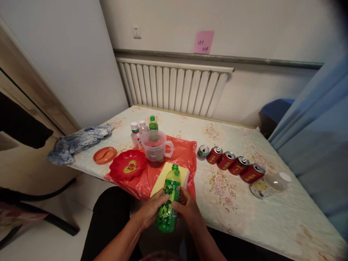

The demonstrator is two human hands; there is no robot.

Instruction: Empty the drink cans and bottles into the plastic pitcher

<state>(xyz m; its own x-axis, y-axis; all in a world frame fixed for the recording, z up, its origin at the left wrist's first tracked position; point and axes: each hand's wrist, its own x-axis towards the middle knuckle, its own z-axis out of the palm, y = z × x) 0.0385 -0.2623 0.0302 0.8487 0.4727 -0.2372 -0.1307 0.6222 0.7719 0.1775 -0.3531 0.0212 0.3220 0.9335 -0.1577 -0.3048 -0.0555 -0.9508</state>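
Note:
I hold a green plastic bottle (169, 203) with a green cap upright over the table's near edge, in front of my lap. My left hand (150, 212) wraps its left side and my right hand (187, 207) wraps its right side, fingers closed on the label. Just behind the bottle lies a yellow pad (165, 175) on a red plastic bag (185, 152). A clear measuring jug (155, 145) with a little dark liquid stands on the bag, with a red scalloped dish (128, 165) to its left.
Several small bottles (141, 130) stand behind the jug. An orange lid (104, 155) and a blue cloth (77, 142) lie at the left. A row of red cans (231, 164) runs to the right, ending at a clear bottle (276, 180) lying down. A radiator (174, 87) backs the flowered table (244, 210).

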